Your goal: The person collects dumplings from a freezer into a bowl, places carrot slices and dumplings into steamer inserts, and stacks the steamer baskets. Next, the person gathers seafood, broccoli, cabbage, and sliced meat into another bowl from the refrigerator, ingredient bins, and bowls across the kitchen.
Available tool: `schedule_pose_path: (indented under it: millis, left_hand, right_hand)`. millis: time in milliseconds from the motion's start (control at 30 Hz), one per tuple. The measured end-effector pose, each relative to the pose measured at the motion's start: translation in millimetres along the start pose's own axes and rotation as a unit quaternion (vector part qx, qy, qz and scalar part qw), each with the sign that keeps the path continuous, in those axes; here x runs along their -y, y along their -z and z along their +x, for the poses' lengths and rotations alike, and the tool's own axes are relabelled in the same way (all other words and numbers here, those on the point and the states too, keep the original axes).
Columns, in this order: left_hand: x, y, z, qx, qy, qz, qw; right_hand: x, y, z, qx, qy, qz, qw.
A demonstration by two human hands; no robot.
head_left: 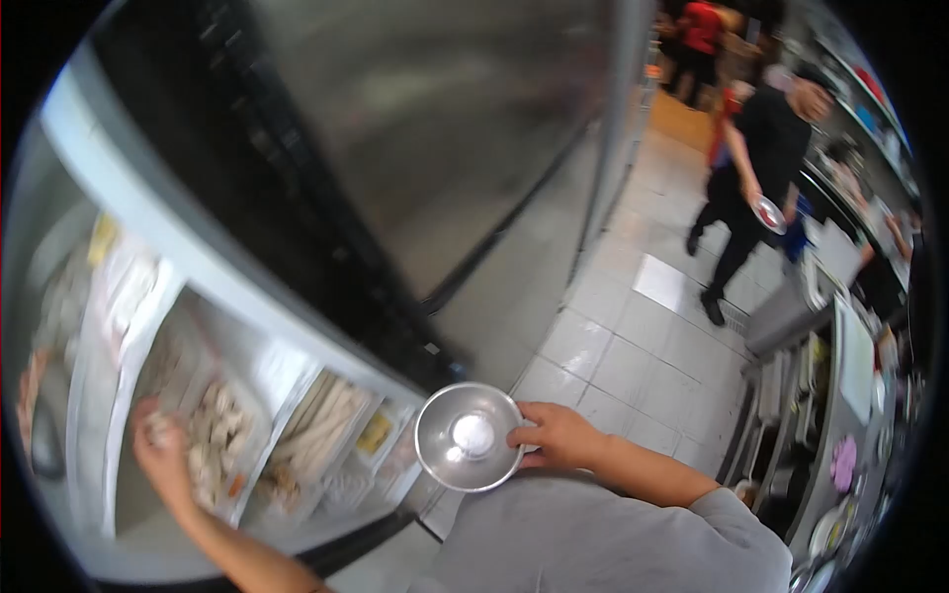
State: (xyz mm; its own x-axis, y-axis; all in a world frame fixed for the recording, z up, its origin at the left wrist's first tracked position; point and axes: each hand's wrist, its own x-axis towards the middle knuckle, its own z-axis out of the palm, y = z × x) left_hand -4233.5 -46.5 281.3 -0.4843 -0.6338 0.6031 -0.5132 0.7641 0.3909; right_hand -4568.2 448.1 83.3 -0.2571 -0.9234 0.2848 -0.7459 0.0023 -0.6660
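Two bare hands in view, both the wearer's own. Right hand (559,435): grip pinches the rim of 1 metal bowl (445,423), held in front of the grey shirt (603,539), its open side facing the camera. Left hand (161,447): inside 1 open white-framed cabinet (183,232), fingers curled, blurred; cannot tell whether the grip is pinching a piece. Beside it, 1 compartment of pale chunks (222,430), too jumbled to count; next along, 1 compartment of long pale sticks (331,410), number unclear. Across the tiled floor (583,341): 1 co-worker in black (766,128) carrying 1 small bowl (769,215). Right side: 1 purple item (843,463) on a worktop (828,499).
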Motion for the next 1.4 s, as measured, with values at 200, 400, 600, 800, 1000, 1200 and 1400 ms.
schedule_pose_path:
  millis: [200,400,600,800,1000,1200,1400]
  left_hand:
    - [-201.3,-113.1,-108.3,0.379,-0.144,-0.189,0.894]
    - [-154.7,-84.1,-9.1,0.208,-0.016,-0.073,0.975]
    - [138.3,-80.0,135.3,0.242,0.130,0.116,0.954]
    - [75.7,-63.3,153.5,0.326,0.311,0.037,0.892]
    - [173.0,-98.0,178.0,0.251,0.245,0.222,0.910]
    - [137.5,-91.8,171.4,0.332,0.189,0.285,0.879]
    - [129.0,-75.7,169.0,0.332,0.230,0.177,0.898]
  right_hand:
    - [17.7,-22.6,63.0,0.047,0.055,-0.015,0.997]
    - [6.5,-33.4,63.1,0.049,0.009,0.024,0.998]
    - [-2.1,-24.4,48.6,-0.063,0.021,0.086,0.994]
    - [-4.9,-31.7,39.1,-0.045,-0.023,0.040,0.998]
    - [-9.7,-35.8,39.3,-0.042,-0.029,0.052,0.997]
    - [-17.7,-31.6,36.0,-0.047,-0.024,0.032,0.998]
    - [-13.2,-26.2,45.1,-0.057,0.008,0.049,0.997]
